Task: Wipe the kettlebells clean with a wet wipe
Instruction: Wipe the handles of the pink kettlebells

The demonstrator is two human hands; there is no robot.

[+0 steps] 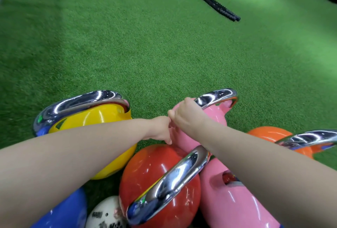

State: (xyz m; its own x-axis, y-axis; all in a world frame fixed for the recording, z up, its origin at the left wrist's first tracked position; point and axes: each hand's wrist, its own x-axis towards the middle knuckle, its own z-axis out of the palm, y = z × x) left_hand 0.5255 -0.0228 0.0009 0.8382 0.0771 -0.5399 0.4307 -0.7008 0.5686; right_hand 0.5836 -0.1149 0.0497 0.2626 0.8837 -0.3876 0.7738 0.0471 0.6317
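Right hand (184, 116) is curled over the near end of the chrome handle (217, 97) of the far pink kettlebell (209, 118), which appears to be gripped and steadied. The left hand (160, 130) is closed in a loose fist against the pink body just beside the right hand; a wet wipe may be held in it, but none can be made out, so what it holds cannot be told. The pink kettlebell stands on green turf (127, 45) among others, touching or nearly touching: a yellow kettlebell (107, 116) to the left, a red kettlebell (145, 169) nearest, a second pink kettlebell (228, 200) to the right, an orange kettlebell (264, 134) behind it.

The step in hand is judged to be the wiping of the far pink bell near the handle base. Next, the wipe would need to be carried round the body and along the chrome while the bell is held steady.
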